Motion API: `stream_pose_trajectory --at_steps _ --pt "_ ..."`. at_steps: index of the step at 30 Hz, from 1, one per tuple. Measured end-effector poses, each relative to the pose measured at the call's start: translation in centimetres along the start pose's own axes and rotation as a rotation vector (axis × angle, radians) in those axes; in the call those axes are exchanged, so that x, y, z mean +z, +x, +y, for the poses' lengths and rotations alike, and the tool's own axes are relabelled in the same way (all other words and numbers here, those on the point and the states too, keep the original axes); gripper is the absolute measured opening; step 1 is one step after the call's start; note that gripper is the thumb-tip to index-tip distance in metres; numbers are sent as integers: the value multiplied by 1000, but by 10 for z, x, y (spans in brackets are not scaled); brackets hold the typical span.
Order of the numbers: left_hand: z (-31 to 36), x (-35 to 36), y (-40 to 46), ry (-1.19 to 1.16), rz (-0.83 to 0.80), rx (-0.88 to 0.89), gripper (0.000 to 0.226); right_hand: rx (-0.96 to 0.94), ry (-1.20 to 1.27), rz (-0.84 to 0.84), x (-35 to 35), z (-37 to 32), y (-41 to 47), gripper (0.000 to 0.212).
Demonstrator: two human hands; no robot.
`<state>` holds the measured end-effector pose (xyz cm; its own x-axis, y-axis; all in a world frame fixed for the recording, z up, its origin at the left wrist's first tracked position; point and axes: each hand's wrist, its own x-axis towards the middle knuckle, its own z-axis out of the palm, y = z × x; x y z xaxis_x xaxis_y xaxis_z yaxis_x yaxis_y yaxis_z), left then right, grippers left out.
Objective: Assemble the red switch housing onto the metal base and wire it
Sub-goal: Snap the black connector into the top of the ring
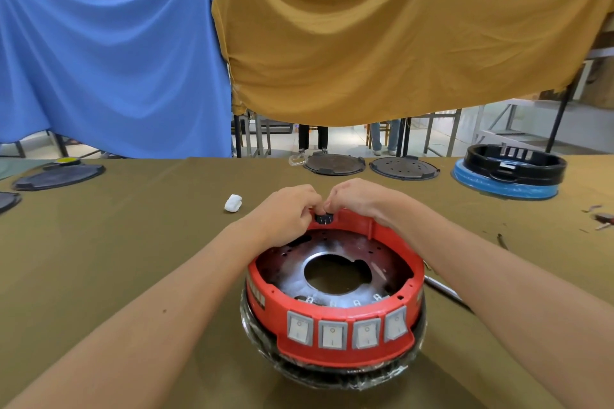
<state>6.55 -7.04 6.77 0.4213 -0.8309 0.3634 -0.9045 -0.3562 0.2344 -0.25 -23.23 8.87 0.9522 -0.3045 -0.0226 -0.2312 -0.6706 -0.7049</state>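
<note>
Two bare hands at the far rim of a red switch housing (335,319), seen from a head-worn camera looking down over a counter (133,242) under olive cloth. Housing already seated as a ring on top of the metal base (332,262), whose perforated disc with a large central opening shows through the middle; plastic-wrapped dark body (332,372) beneath both. Four grey rocker switches (347,330) fitted in a row across the near face of the ring, terminals poking up just inside.

Left hand (285,214) with fingers curled, pinching a small black ribbed part (324,218), apparently a grommet or cord bushing, at a notch in the far wall. Right hand (358,197) curled close against it, fingertips on the same part, its grip pressed together around that piece rather than spread.

By the look of things, mounting of the housing largely done and switches in; wiring apparently not begun, since no cable shows anywhere near the ring. Likely left: seating the black part, routing a cord, joining leads to the switch terminals.

Elsewhere on the counter: a white wad (233,203), dark round lids (334,164) along the far edge, a black ring on a blue base (508,173) far right, a slim metal tool (445,290) just right of the housing.
</note>
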Motion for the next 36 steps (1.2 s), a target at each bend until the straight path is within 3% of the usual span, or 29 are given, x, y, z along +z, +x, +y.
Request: stream_pose_trajectory --at_steps 8,12,17,31,33,36 --pt "2 -2 0 -11 -11 -4 33 -28 -84 -8 1 -5 -1 7" --pt "2 1 -3 -6 65 3 30 -35 -28 19 4 5 -5 25" --pt "1 1 -4 -2 103 -16 29 -13 107 -2 -1 8 -3 5" --pt "3 -2 -2 -36 -6 -46 27 -21 70 -4 0 4 -2 8" --pt "5 -10 -7 -59 -49 -92 32 -23 81 33 1 4 -6 9" --pt "7 -25 -25 -16 -237 -138 54 -8 112 85 4 6 -15 6"
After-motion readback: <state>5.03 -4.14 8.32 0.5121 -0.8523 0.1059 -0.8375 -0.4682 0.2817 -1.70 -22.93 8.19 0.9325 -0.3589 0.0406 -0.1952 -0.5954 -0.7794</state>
